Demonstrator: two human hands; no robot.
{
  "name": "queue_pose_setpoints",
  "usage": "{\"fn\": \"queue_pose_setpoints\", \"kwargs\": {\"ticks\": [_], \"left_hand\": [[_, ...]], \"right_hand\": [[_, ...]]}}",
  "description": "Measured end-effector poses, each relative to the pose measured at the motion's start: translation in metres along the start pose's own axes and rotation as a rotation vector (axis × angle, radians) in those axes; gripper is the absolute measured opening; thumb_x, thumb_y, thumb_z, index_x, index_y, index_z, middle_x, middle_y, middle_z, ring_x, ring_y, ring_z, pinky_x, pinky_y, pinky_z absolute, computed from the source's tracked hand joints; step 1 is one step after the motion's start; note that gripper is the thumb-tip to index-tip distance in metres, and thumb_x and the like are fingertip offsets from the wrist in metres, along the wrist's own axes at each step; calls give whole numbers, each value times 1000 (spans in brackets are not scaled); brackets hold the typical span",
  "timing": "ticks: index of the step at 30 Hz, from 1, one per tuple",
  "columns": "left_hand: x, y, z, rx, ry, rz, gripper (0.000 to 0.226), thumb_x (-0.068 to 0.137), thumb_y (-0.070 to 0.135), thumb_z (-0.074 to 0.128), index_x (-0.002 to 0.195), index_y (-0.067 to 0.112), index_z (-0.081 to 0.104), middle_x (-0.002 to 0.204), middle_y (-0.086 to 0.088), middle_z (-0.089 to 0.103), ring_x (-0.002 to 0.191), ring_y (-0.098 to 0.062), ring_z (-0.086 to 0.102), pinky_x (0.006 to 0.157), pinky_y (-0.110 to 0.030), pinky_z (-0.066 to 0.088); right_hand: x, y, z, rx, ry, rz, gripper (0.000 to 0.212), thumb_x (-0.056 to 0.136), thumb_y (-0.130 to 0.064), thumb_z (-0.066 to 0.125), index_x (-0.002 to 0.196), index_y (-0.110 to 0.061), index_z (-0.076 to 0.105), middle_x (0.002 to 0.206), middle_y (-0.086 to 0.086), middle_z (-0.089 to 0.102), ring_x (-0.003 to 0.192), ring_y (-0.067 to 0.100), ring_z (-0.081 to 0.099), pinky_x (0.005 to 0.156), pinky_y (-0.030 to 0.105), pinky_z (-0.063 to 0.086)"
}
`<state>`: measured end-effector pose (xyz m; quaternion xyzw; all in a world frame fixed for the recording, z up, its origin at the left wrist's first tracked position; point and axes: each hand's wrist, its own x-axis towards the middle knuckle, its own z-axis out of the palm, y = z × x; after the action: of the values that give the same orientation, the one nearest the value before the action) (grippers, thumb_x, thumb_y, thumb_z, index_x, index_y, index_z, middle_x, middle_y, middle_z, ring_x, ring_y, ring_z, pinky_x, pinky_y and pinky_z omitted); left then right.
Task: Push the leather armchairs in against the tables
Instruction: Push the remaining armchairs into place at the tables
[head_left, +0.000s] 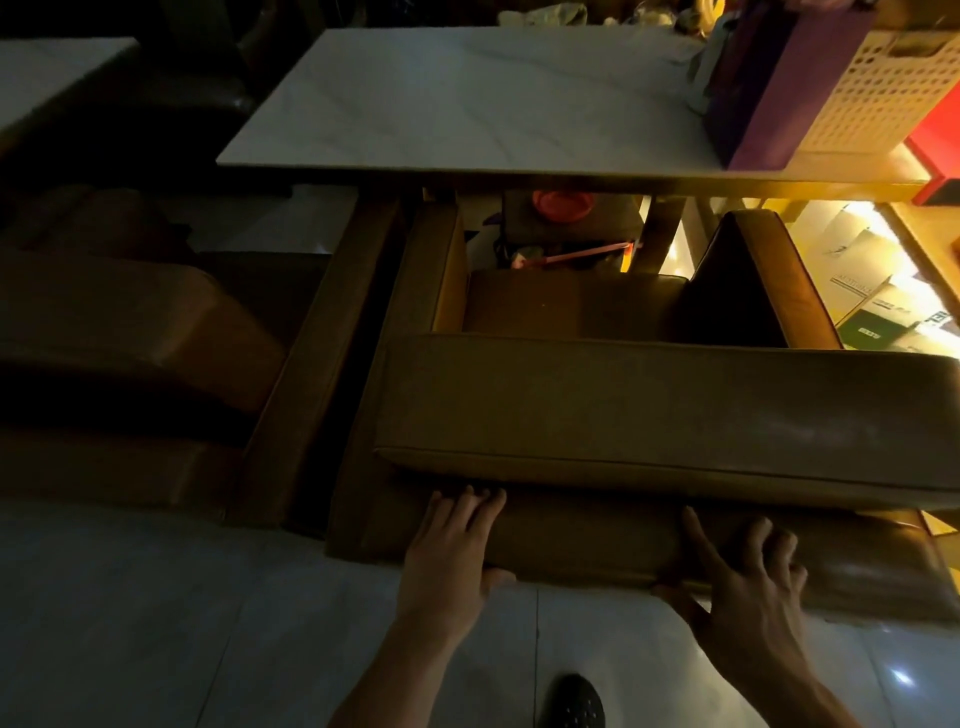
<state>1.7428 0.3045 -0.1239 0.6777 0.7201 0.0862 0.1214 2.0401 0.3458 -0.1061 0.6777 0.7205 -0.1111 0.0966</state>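
while two hands (597, 561) press, two armchairs (649, 405) stand.

View from above of a brown leather armchair (649, 405) facing a white marble-topped table (441, 98), its armrests reaching the table's near edge. The left hand (452, 545) and right hand (748, 587) lie spread against the chair's near back panel, thumbs under its lower edge. A second armchair (130, 338) stands just left; a purple box (769, 88) and perforated white basket (872, 88) occupy the table's far right.

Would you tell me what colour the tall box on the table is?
Purple box, clearest in the head view, at the table's right end.
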Motion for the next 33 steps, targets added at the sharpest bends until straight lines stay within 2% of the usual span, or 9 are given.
{"fn": "queue_pose_setpoints", "kwargs": {"ticks": [2, 6, 10, 14, 20, 23, 25, 28, 33], "left_hand": [[1, -1, 1, 4, 4, 5, 89, 76, 63, 68, 150, 40, 23, 146, 11, 37, 131, -16, 11, 114, -37, 16], [3, -3, 5, 4, 12, 18, 90, 75, 64, 69, 149, 40, 25, 144, 11, 39, 131, -16, 14, 114, -38, 23], [12, -1, 5, -1, 6, 27, 89, 76, 62, 69, 150, 39, 25, 145, 11, 38, 134, -17, 15, 116, -40, 23], [26, 12, 1, -11, 6, -11, 88, 76, 57, 73, 150, 36, 29, 146, 8, 39, 135, -20, 15, 114, -43, 30], [22, 8, -1, -25, -5, -35, 88, 78, 55, 72, 150, 37, 25, 150, 6, 36, 138, -21, 18, 117, -39, 16], [18, -2, -2, -22, -1, -16, 87, 79, 56, 70, 150, 39, 24, 150, 9, 35, 134, -16, 12, 116, -34, 8], [16, -7, -2, -22, -5, -7, 86, 79, 57, 69, 150, 40, 23, 150, 10, 34, 135, -15, 12, 117, -33, 8], [16, -9, -3, -35, -25, -11, 86, 81, 56, 68, 151, 41, 20, 152, 11, 31, 139, -18, 13, 118, -36, 13], [17, -8, -4, -51, -60, -18, 86, 83, 56, 65, 152, 42, 15, 157, 11, 23, 144, -21, 10, 119, -38, 14]], "right_hand": [[1, 0, 2, 31, 41, -3, 93, 77, -77, 48, 153, -28, 30, 151, 39, 23, 136, 61, 15, 103, 70, 34], [5, 2, 4, 40, 48, -15, 94, 76, -84, 39, 151, -27, 35, 146, 41, 30, 131, 64, 24, 96, 72, 39], [15, 3, -1, -28, -29, 14, 96, 74, -82, 35, 156, -36, 11, 155, 35, 14, 138, 59, 9, 108, 68, 32], [25, 6, -15, -112, -21, 2, 94, 76, -83, 27, 155, -42, -1, 156, 31, 10, 140, 56, 8, 112, 59, 32], [18, -3, -19, -97, -29, 19, 94, 75, -84, 26, 156, -41, 8, 154, 30, 15, 138, 53, 17, 108, 55, 36], [12, -10, -17, -32, -16, 22, 93, 77, -89, 30, 154, -36, 27, 150, 35, 24, 133, 55, 23, 102, 61, 38], [9, -15, -17, -3, -1, 24, 97, 73, -88, 22, 151, -32, 36, 146, 38, 29, 130, 57, 28, 98, 63, 40], [8, -19, -17, -30, -27, 41, 103, 67, -87, 11, 153, -34, 31, 148, 37, 27, 131, 57, 26, 99, 62, 39], [9, -20, -18, -36, -44, 43, 105, 67, -90, 13, 153, -33, 28, 149, 40, 28, 134, 60, 24, 101, 65, 38]]}}
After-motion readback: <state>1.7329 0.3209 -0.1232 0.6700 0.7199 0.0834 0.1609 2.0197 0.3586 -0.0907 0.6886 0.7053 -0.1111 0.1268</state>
